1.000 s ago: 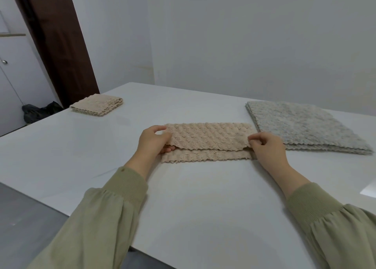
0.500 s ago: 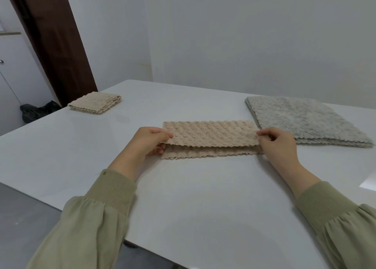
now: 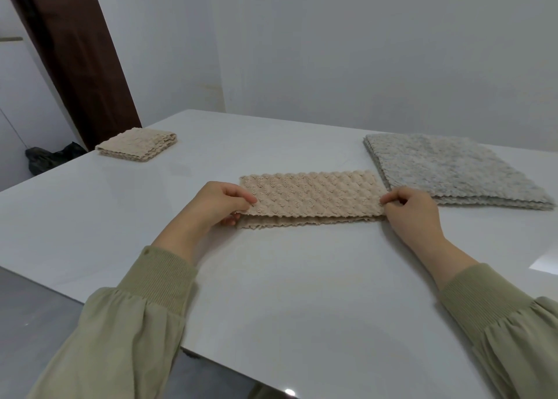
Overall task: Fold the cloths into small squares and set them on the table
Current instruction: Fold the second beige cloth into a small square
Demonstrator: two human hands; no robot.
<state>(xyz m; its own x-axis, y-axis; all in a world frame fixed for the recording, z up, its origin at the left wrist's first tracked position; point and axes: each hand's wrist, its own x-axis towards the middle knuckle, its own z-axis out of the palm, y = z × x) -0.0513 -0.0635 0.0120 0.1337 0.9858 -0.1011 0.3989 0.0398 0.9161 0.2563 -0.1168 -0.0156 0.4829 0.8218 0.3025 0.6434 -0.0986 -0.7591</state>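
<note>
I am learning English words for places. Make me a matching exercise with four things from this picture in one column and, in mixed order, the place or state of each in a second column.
Column one:
1. beige strip cloth
2. small beige square
3. grey cloth pile
4. dark bag

Column two:
A. on the floor, left of the table
B. pinched at its ends by the left hand and right hand
C. lying wide and flat at the right
D. folded small, far left on the table

Pairs: 1-B, 2-D, 3-C, 4-A
</note>
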